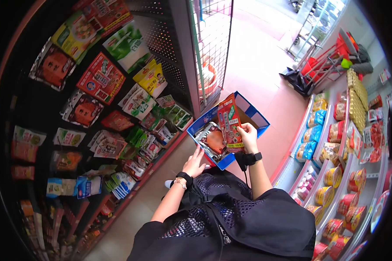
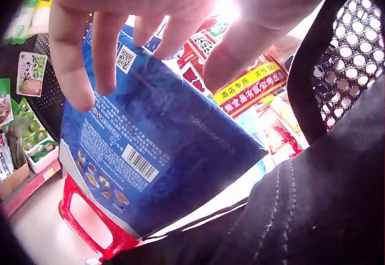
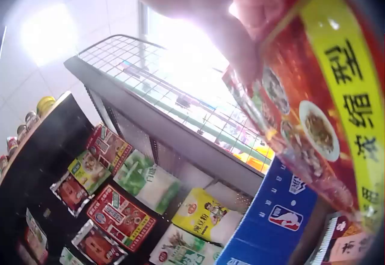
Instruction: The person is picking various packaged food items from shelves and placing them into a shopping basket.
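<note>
My right hand [image 1: 249, 137] pinches a red food packet [image 1: 229, 121] by its side edge, and the packet stands upright over a blue open-topped box [image 1: 261, 123]. Seen from the right wrist, the red packet [image 3: 313, 126] has a yellow band and pictures of dishes. Inside the box lies a silver-and-brown packet [image 1: 214, 141]. My left hand [image 1: 193, 164] is at the near left rim of the box with its fingers extended. In the left wrist view its fingers [image 2: 103, 54] lie over the blue printed side [image 2: 156, 138], which bears a barcode. A red handle [image 2: 90, 217] shows below.
On my left, a dark shelf rack [image 1: 137, 182] holds many hanging and stacked packets. Shelves with instant noodle cups [image 1: 324, 194] and bags line the right. A wire mesh panel [image 1: 213, 43] stands ahead, beside the pink floor [image 1: 270, 104]. Red folded carts [image 1: 326, 61] stand at the far right.
</note>
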The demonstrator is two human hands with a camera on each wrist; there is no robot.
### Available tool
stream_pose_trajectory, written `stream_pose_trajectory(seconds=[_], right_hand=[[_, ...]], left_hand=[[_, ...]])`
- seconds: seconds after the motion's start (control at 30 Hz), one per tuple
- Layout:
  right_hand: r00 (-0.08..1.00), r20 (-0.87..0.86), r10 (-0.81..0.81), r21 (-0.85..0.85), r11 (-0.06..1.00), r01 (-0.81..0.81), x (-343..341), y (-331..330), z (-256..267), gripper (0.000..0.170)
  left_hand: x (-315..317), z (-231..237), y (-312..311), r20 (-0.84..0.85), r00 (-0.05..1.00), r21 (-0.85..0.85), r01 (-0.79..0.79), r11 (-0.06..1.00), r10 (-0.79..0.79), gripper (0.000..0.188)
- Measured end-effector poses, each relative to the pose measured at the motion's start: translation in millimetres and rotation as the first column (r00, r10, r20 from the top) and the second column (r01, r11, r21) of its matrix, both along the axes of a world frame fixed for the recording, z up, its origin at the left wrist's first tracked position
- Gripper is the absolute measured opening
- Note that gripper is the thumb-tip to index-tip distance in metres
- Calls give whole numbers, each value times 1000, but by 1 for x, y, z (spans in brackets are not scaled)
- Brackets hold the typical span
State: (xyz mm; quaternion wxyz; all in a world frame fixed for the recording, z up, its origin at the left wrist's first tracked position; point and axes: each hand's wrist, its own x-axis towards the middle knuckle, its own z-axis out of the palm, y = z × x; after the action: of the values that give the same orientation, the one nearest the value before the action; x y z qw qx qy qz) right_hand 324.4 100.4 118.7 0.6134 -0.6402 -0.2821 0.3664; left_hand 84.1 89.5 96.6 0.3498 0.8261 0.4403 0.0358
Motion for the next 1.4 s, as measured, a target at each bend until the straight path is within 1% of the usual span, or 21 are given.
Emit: stream_pose_trajectory(seconds=[0.1, 0.17, 0.3, 0.43, 0.5, 0.57, 0.63, 0.7, 0.77, 0.8, 0.83, 0.97, 1.03, 1.07, 1.1, 1.13, 1.17, 1.27, 1.33, 1.37, 1.4], right_hand=[[975, 218, 28, -21, 999, -24, -5, 4, -25, 9], [988, 154, -3, -17, 1000, 6, -16, 3, -30, 12], [898, -416, -142, -139, 986, 92, -24, 0, -73, 9], [944, -325, -54, -203, 979, -14, -28, 7, -97, 8], [893, -427, -138, -174, 982, 68, -23, 16, -144, 7], [870, -458, -183, -300, 953, 42, -22, 22, -133, 7], [869, -494, -17, -346, 921, -178, -2, 28, -148, 12], [912, -404, -70, -458, 878, -135, 2, 33, -150, 21], [823, -544, -167, -458, 880, -123, 10, 34, -175, 23], [823, -541, -172, -466, 876, -122, -6, 30, -128, 27], [762, -647, -34, -362, 893, -267, 6, 27, -147, 37], [699, -710, 83, -306, 858, -413, 7, 32, -155, 33], [883, -469, 25, -412, 878, -244, -5, 36, -151, 31], [820, -572, 32, -255, 943, -215, -13, 34, -150, 27], [919, -392, 37, -342, 922, -183, -22, 41, -151, 25], [911, -363, 195, -227, 930, -290, -33, 41, -136, 24], [883, -317, 347, -114, 910, -399, -47, 36, -106, 24], [739, -242, 628, -188, 717, -671, -88, 26, -56, 22], [527, 272, 805, -264, 589, -764, -103, 17, -48, 20], [315, 577, 753, -317, 562, -764, -106, 15, -49, 20], [419, 508, 752, -355, 626, -694, -115, 6, -36, 19]], left_hand=[[-2, -5, -1, 48, 999, -4, -10, 1000, 10, 62], [-2, -9, 0, 91, 996, 30, -8, 1000, 5, 61], [-3, -12, -2, 109, 994, 13, -24, 1000, 23, 61], [-6, -21, 0, 162, 987, 56, -4, 998, -5, 59], [-6, -22, -1, 162, 987, 74, -17, 997, 4, 58], [-6, -19, -1, 136, 990, 17, -25, 1000, 23, 58], [-7, -22, -2, 147, 989, 37, -37, 999, 31, 59], [-7, -20, -1, 153, 987, -13, -45, 999, 46, 59], [-7, -15, -1, 104, 993, -47, -50, 998, 55, 60], [-6, -11, -2, 88, 994, -60, -62, 996, 67, 59], [-7, -11, -2, 71, 994, -75, -72, 995, 78, 59], [-8, -9, -3, 83, 992, -96, -83, 992, 91, 59], [-7, -15, -4, 69, 993, -95, -88, 992, 95, 59], [-7, -19, -3, 104, 991, -92, -80, 993, 89, 60], [-8, -22, -3, 138, 987, -89, -70, 994, 82, 61], [-8, -22, -4, 138, 987, -87, -73, 993, 85, 61], [-9, -21, -4, 197, 975, -82, -87, 993, 102, 56], [-16, -38, 0, 278, 950, -158, -101, 982, 142, 45], [-26, -39, -5, 392, 871, -326, -170, 930, 297, 26], [-35, -39, -6, 394, 861, -325, -196, 925, 321, 24], [-44, -45, -7, 415, 827, -326, -253, 911, 378, 23]])
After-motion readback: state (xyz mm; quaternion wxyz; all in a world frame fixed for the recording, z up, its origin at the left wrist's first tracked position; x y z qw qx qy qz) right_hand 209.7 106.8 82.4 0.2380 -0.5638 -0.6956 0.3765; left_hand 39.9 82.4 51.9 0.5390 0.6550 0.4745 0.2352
